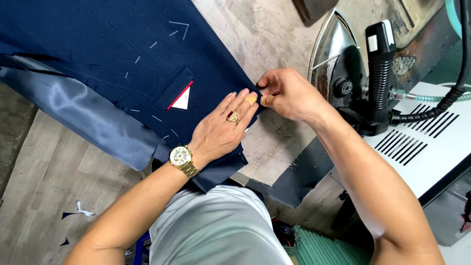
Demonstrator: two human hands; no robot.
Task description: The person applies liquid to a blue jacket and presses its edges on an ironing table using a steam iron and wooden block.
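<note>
— Nearest you?
— Grey shirt front [221, 230]. One watch [180, 157], one ring [232, 117], both on my left hand [218, 130]: it lies flat and open on the navy cloth [98, 49], pinning it to the worn board [274, 39].
— Right?
— My right hand [287, 93] pinches the cloth's edge, fingers closed, to keep it taut. One iron [353, 73] stands just beside.

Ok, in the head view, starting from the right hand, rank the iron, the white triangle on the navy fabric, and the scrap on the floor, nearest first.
From the right hand:
1. Iron, just to its right on the table.
2. White triangle, to the left on the navy fabric.
3. Scrap, far lower left on the floor.
</note>
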